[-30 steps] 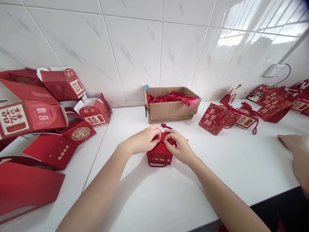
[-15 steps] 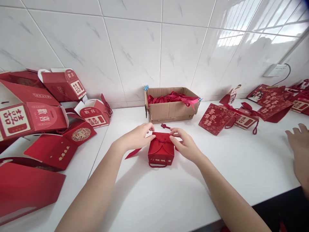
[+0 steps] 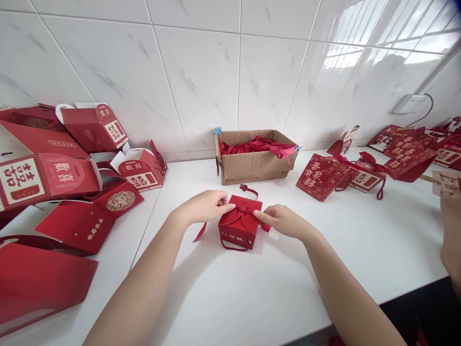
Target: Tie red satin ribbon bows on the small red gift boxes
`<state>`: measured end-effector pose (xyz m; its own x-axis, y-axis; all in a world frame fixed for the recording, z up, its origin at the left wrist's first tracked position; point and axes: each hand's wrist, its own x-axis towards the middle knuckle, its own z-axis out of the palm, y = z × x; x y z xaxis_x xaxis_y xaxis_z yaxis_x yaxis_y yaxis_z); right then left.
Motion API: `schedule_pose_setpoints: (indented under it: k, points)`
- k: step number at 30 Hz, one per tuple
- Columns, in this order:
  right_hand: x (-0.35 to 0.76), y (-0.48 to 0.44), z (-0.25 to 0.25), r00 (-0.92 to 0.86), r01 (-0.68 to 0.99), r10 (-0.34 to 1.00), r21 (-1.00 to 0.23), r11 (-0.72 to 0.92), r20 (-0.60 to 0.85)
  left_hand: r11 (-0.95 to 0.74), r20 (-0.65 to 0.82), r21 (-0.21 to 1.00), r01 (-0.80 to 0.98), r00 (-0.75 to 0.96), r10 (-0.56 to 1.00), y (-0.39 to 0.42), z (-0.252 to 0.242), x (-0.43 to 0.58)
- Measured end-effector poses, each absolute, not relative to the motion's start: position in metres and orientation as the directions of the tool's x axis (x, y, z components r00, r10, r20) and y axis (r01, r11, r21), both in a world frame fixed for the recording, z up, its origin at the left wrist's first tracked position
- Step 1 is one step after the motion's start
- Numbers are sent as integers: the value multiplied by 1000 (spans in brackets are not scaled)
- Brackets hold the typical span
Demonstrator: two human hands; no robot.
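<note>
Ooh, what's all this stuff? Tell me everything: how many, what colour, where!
Gift box: 1, red, centre
Ribbon end: 1, red, left of gift box
Knotted cord: 1, dark red, behind gift box
Carton: 1, brown, back
Clips: 2, blue, carton corners
Ribbons: many, red and pink, in carton
Boxes: at least six, red, left
More boxes: several, red, right
Table: 1, white, underneath
Wall: 1, white, behind
Socket: 1, white, on wall
Cable: 1, dark, beside socket
Other person's hand: 1, bare, right edge
Printed item: 1, pale, at that hand
Left hand: 1, bare, on gift box
Right hand: 1, bare, on gift box
</note>
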<state>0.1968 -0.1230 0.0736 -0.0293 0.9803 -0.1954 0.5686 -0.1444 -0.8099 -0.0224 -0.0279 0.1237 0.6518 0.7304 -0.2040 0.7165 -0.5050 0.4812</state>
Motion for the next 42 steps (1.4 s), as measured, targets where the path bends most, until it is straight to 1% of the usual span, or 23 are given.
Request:
schedule_pose_setpoints:
  k: [3, 6, 9, 11, 15, 18, 25, 35, 38, 42]
  points:
    - [193, -122, 76, -82, 470, 966, -864, -180, -245, -497, -171, 495, 712, 641, 748, -29, 126, -21]
    - [192, -120, 79, -106, 312, 969, -933, -180, -222, -450, -158, 544, 709, 612, 775, -28, 127, -21]
    - [194, -120, 79, -121, 182, 973, -968, -172, -196, -378, -171, 586, 717, 565, 807, -26, 124, -21]
    - [196, -119, 77, -112, 146, 976, -975, -170, -187, -365, -184, 587, 723, 558, 809, -24, 122, -22]
    - [199, -117, 74, -116, 108, 981, -984, -141, -153, -425, -164, 581, 694, 611, 774, -21, 121, -24]
    - [200, -117, 74, -122, 123, 983, -985, -120, -135, -420, -181, 602, 679, 629, 756, -18, 121, -26]
    - [206, -116, 72, -81, 199, 983, -969, -143, -162, -393, -209, 608, 690, 617, 759, -12, 116, -29]
    - [210, -121, 83, -50, 361, 980, -918, -161, -192, -360, -237, 622, 695, 605, 760, -10, 115, -30]
    - [211, -121, 83, -51, 363, 982, -920, -151, -181, -360, -252, 610, 705, 604, 756, -10, 115, -29]
    - [210, -118, 76, -52, 322, 986, -937, -133, -158, -390, -212, 586, 711, 598, 773, -10, 115, -30]
